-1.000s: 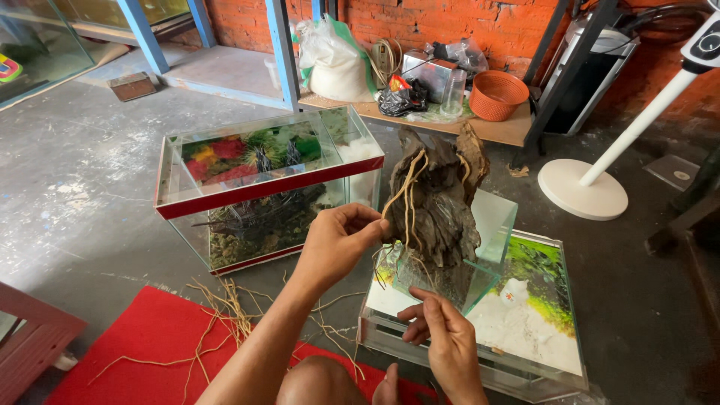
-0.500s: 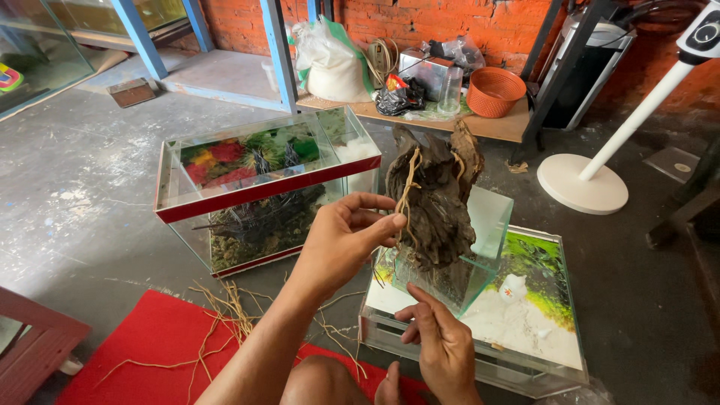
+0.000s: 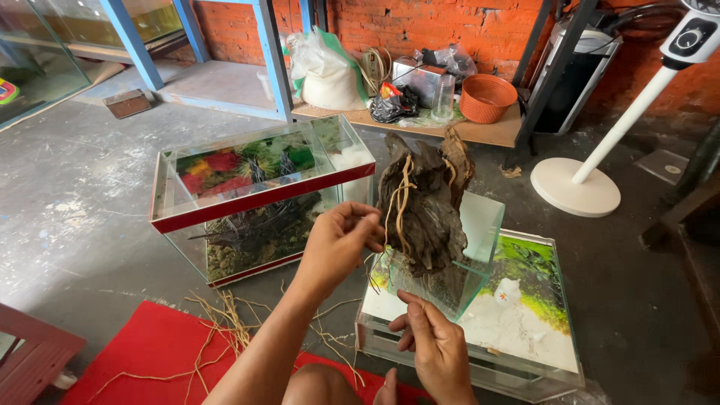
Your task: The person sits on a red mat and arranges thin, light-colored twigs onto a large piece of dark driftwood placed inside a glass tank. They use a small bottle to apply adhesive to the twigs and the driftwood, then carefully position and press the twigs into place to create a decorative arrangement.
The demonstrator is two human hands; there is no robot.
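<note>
A dark, gnarled piece of driftwood [image 3: 431, 202] stands in a small open glass tank [image 3: 480, 251], with pale thin roots [image 3: 401, 199] draped down its front. My left hand [image 3: 337, 244] pinches the ends of those roots at the wood's left side. Lower down, my right hand [image 3: 431, 341] holds root ends under the bottom of the driftwood. The small tank rests on top of a larger glass tank [image 3: 525, 330] with a green plant backdrop and white sand.
A red-rimmed glass tank [image 3: 255, 199] with colourful plants sits to the left. Loose pale roots [image 3: 225, 322] lie on a red mat [image 3: 157, 352]. A wooden shelf [image 3: 420, 124] holds bags and an orange pot [image 3: 487, 97]. A white fan stand [image 3: 577, 184] rises at right.
My left hand has shifted slightly right, closer against the driftwood, pulling the roots along. My right hand stays low under the wood.
</note>
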